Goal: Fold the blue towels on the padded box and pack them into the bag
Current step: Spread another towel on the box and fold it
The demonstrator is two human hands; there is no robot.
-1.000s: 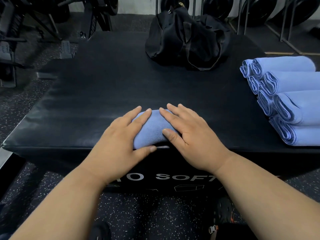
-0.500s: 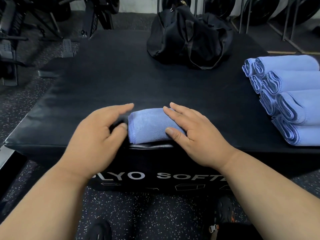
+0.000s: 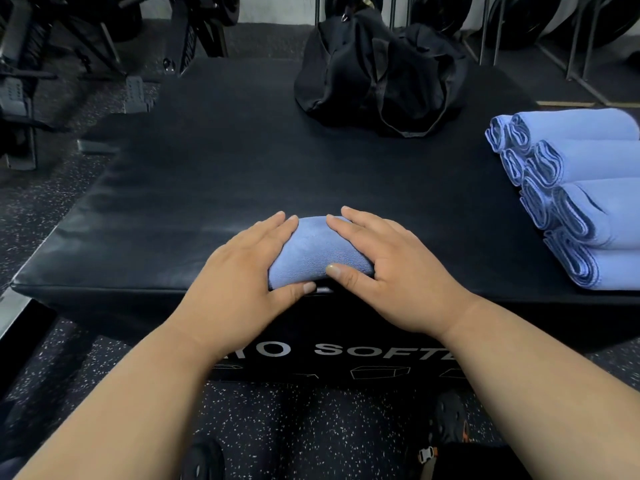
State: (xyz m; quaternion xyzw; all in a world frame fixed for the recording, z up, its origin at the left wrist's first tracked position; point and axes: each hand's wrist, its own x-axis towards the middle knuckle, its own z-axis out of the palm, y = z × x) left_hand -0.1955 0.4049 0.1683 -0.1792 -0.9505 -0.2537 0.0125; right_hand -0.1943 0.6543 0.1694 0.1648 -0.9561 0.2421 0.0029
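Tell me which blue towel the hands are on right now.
The lone towel at the box's near edge, gripped between the left hand and right hand. The other towels sit stacked, untouched, at the right edge.

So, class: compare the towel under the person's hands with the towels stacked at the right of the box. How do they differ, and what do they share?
The towel under the hands lies alone at the near edge of the padded box; the stacked towels lie piled together at its right edge. The left hand and right hand wrap the single towel; nobody touches the stack. The stack shows layered folded ends; the single towel's ends are covered. Both are blue and outside the bag.
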